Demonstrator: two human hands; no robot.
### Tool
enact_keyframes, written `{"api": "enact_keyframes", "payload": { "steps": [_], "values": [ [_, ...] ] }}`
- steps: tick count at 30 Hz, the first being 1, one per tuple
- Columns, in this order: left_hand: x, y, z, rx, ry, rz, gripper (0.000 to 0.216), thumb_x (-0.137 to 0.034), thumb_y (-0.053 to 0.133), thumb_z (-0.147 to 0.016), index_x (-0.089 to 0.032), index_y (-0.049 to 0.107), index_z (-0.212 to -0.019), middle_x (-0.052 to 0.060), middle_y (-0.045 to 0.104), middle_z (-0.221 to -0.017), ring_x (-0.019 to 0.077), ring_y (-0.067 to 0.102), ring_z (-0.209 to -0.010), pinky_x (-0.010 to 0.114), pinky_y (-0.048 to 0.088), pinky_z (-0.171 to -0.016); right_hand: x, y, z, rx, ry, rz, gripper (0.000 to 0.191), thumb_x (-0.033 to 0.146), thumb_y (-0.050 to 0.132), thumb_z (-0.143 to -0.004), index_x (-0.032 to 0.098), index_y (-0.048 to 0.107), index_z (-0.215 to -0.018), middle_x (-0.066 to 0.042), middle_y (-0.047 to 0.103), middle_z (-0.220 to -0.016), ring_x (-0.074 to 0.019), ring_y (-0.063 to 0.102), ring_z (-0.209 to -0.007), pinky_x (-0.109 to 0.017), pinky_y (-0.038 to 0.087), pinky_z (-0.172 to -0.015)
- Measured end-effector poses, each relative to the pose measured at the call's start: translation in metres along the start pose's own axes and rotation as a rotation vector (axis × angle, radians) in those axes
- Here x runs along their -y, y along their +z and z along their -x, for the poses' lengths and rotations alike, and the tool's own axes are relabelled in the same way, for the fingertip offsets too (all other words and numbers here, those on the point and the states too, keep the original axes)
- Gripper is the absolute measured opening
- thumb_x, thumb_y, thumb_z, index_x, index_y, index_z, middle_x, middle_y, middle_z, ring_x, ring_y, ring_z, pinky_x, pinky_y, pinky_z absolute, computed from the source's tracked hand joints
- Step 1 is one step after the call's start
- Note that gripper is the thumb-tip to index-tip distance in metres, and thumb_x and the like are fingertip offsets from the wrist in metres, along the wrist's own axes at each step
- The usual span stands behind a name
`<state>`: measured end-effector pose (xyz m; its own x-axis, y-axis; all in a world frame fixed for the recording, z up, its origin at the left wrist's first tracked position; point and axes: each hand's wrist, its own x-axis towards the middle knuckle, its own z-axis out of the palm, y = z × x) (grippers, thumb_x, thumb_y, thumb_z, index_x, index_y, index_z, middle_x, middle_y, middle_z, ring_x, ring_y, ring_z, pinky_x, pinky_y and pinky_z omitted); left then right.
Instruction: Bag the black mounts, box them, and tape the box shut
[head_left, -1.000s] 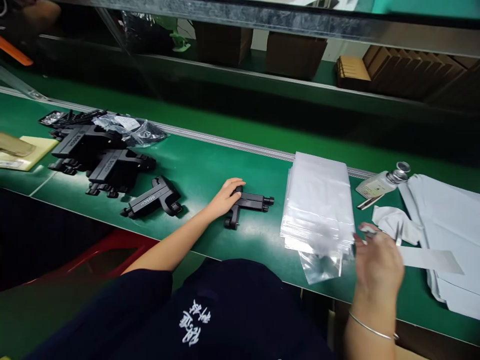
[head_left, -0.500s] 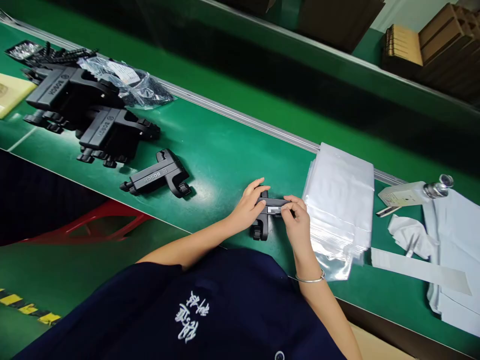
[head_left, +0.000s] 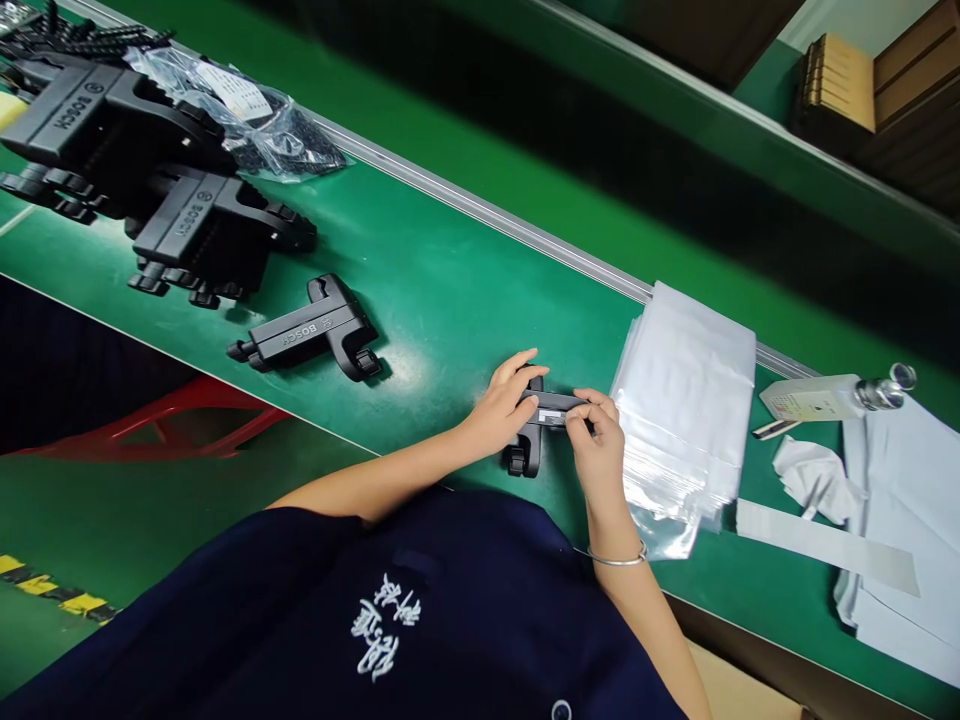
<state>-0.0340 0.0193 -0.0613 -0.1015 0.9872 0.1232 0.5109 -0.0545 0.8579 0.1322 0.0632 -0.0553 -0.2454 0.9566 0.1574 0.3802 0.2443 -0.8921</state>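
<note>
A black T-shaped plastic bracket [head_left: 533, 445] lies on the green bench in front of me, with a small white label [head_left: 553, 416] on its upward face. My left hand [head_left: 504, 408] holds the bracket's crosspiece end, thumb on top and fingers bent over the far side. At the bar's other end, my right hand [head_left: 600, 440] is closed, thumb and fingertips pinching it beside the label. Those fingertips hide the bar's tip. To the left lies a similar bracket marked BOSCH [head_left: 307, 330], touched by neither hand.
Stacked BOSCH brackets [head_left: 195, 225] and a clear bag of black parts [head_left: 255, 125] are at the left. Right of my hands lies a pile of clear plastic bags [head_left: 686, 390]. Beyond it are a pump bottle [head_left: 814, 398], a crumpled white cloth [head_left: 814, 475] and a pale strip [head_left: 825, 545].
The view has shifted slightly, so the stacked brackets appear larger and higher at the left. Both hands stay on the bracket; my right thumb sits close to the label's right end.
</note>
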Motion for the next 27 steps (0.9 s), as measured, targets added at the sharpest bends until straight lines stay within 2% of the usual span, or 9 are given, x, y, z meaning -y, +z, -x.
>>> {"api": "enact_keyframes", "payload": {
  "steps": [16, 18, 20, 23, 25, 27],
  "values": [
    [-0.001, 0.0, 0.001, -0.011, 0.009, -0.017, 0.041, -0.018, 0.041, -0.091, -0.022, 0.047, -0.131, 0.01, 0.032, -0.155, 0.0248, 0.029, -0.144, 0.047, 0.029, -0.118, 0.001, 0.001, 0.0, -0.005, -0.001, 0.015, 0.015, 0.024, 0.056, -0.077, 0.022, 0.059, -0.063, -0.008, 0.061, -0.104, -0.0272, 0.055, -0.109, -0.046, 0.041, -0.095],
    [-0.001, -0.003, 0.003, -0.051, 0.047, -0.05, 0.041, -0.02, 0.041, -0.092, -0.021, 0.047, -0.132, 0.012, 0.034, -0.154, 0.0252, 0.029, -0.145, 0.048, 0.03, -0.117, 0.001, 0.0, 0.0, -0.002, -0.009, 0.024, 0.014, 0.023, 0.056, -0.077, 0.022, 0.059, -0.064, -0.008, 0.061, -0.104, -0.027, 0.056, -0.108, -0.046, 0.041, -0.095],
    [-0.002, -0.011, 0.007, -0.057, 0.147, -0.11, 0.038, -0.024, 0.042, -0.092, -0.021, 0.053, -0.129, 0.011, 0.045, -0.148, 0.0257, 0.033, -0.143, 0.05, 0.028, -0.117, 0.0, -0.001, 0.0, 0.0, -0.02, 0.03, 0.013, 0.023, 0.056, -0.077, 0.022, 0.06, -0.065, -0.008, 0.061, -0.104, -0.0267, 0.056, -0.107, -0.046, 0.041, -0.095],
    [-0.001, -0.026, 0.01, 0.133, 0.302, -0.186, 0.029, -0.028, 0.048, -0.089, -0.026, 0.067, -0.113, 0.007, 0.065, -0.128, 0.0253, 0.05, -0.131, 0.048, 0.028, -0.117, 0.0, -0.001, 0.0, 0.007, -0.035, 0.046, 0.012, 0.024, 0.057, -0.078, 0.022, 0.06, -0.066, -0.008, 0.061, -0.104, -0.0265, 0.056, -0.107, -0.047, 0.041, -0.096],
    [0.0, -0.033, 0.01, 0.272, 0.341, -0.219, 0.027, -0.03, 0.052, -0.089, -0.028, 0.07, -0.109, 0.006, 0.069, -0.122, 0.0251, 0.056, -0.126, 0.045, 0.031, -0.114, 0.0, 0.0, 0.0, 0.008, -0.04, 0.062, 0.013, 0.024, 0.058, -0.078, 0.022, 0.059, -0.066, -0.009, 0.062, -0.104, -0.0268, 0.057, -0.106, -0.047, 0.042, -0.096],
    [0.002, -0.037, 0.008, 0.335, 0.376, -0.283, 0.03, -0.033, 0.052, -0.091, -0.028, 0.069, -0.115, 0.007, 0.068, -0.125, 0.0259, 0.056, -0.126, 0.044, 0.034, -0.11, 0.0, 0.0, 0.0, 0.007, -0.047, 0.075, 0.013, 0.024, 0.058, -0.078, 0.022, 0.06, -0.066, -0.009, 0.062, -0.104, -0.0273, 0.057, -0.106, -0.048, 0.042, -0.096]
  ]
}}
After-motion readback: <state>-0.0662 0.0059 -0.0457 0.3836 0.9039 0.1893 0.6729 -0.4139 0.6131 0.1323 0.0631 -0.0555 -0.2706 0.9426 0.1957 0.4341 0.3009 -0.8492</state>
